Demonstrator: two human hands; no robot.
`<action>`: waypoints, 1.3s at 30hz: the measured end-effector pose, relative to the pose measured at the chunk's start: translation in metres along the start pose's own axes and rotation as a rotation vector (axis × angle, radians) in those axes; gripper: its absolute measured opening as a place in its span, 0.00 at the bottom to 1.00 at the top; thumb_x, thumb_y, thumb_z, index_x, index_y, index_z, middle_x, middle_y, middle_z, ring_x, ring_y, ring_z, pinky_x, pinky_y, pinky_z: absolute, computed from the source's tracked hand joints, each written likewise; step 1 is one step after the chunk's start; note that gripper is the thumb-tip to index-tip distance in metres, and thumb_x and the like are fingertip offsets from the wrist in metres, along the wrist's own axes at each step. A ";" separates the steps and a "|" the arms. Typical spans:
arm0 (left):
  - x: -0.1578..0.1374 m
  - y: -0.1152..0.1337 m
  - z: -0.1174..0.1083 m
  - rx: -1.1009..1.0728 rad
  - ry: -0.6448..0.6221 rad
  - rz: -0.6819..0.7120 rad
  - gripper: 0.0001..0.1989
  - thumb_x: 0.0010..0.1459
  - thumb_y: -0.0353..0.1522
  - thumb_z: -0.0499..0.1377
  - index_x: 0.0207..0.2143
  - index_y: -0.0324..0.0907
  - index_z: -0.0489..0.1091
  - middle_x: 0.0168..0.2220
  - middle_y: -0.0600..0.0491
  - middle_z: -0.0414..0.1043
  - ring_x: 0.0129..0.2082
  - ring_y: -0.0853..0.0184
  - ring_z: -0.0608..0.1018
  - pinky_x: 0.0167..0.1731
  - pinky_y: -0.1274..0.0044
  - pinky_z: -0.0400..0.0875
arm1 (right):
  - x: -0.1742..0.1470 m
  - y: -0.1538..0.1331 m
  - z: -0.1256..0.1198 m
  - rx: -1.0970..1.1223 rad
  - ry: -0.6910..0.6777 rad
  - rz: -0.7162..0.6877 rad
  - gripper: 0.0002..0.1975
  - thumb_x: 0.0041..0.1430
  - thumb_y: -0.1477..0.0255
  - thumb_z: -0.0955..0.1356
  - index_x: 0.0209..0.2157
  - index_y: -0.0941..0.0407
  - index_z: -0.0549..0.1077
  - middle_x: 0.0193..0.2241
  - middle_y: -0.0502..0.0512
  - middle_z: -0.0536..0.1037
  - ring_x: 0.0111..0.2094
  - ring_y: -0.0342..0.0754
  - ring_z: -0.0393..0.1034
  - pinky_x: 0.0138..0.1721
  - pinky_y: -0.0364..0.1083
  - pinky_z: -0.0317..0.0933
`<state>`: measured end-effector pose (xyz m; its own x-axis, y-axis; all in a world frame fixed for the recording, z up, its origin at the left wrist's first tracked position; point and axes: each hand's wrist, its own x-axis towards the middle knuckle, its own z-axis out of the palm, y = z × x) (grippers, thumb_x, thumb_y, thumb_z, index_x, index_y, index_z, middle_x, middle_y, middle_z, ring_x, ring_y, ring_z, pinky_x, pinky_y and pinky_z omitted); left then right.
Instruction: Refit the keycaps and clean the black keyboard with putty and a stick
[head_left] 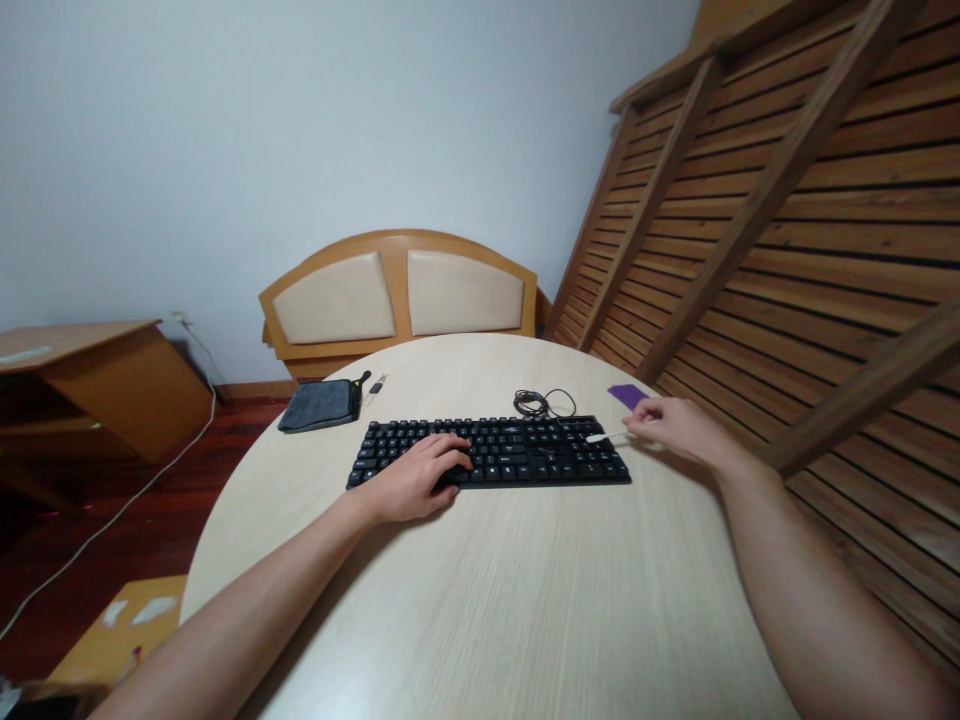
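A black keyboard (pixel 517 450) lies across the round table. My left hand (pixel 424 478) rests over its middle keys, fingers stretched out and holding nothing. At the keyboard's right end, my right hand (pixel 667 425) pinches the thin stick of a cotton swab (pixel 598 437). The swab's white tip is over the number keys; whether it touches them I cannot tell. Beyond the right hand lies a flat purple piece (pixel 628 396), partly covered by the fingers. The keyboard's black cable (pixel 531 402) is coiled behind it.
A folded dark grey cloth (pixel 319 405) lies at the table's (pixel 525 600) left, beside a black-handled item (pixel 363 380) and a small black object (pixel 376 386). A wooden headboard (pixel 400 290) stands behind. Slatted wood panels (pixel 750 240) lean at the right.
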<state>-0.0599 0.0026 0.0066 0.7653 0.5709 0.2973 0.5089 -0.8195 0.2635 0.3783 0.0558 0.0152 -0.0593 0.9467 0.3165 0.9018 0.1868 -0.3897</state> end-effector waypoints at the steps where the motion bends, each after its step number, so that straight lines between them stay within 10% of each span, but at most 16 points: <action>1: 0.000 0.000 0.000 -0.001 0.000 0.000 0.18 0.57 0.25 0.59 0.50 0.44 0.67 0.58 0.45 0.65 0.61 0.55 0.67 0.61 0.59 0.63 | 0.001 -0.001 0.001 -0.008 -0.014 -0.005 0.16 0.50 0.56 0.70 0.20 0.52 0.74 0.18 0.50 0.75 0.21 0.47 0.68 0.23 0.44 0.55; 14: 0.002 0.000 0.002 0.014 -0.006 0.008 0.18 0.57 0.24 0.58 0.49 0.43 0.66 0.59 0.44 0.64 0.61 0.56 0.66 0.61 0.60 0.63 | 0.001 -0.031 0.011 -0.056 -0.093 -0.083 0.17 0.57 0.52 0.68 0.28 0.51 0.77 0.27 0.52 0.80 0.29 0.50 0.72 0.27 0.45 0.56; 28: -0.001 -0.003 0.001 -0.008 0.003 0.008 0.18 0.57 0.25 0.58 0.50 0.44 0.67 0.59 0.44 0.65 0.61 0.55 0.67 0.60 0.59 0.63 | 0.000 0.014 -0.003 0.074 -0.133 0.058 0.23 0.52 0.47 0.70 0.24 0.53 0.76 0.22 0.52 0.78 0.25 0.49 0.70 0.26 0.46 0.56; 39: -0.001 -0.001 0.000 -0.008 -0.005 0.012 0.18 0.57 0.25 0.58 0.50 0.44 0.67 0.59 0.45 0.65 0.61 0.55 0.67 0.60 0.59 0.63 | 0.003 -0.025 0.013 0.009 -0.088 -0.118 0.19 0.57 0.51 0.68 0.27 0.52 0.77 0.27 0.53 0.80 0.28 0.50 0.72 0.28 0.46 0.57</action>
<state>-0.0612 0.0034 0.0062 0.7733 0.5609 0.2957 0.4968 -0.8257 0.2670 0.3499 0.0571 0.0142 -0.2021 0.9373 0.2840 0.8824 0.3001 -0.3624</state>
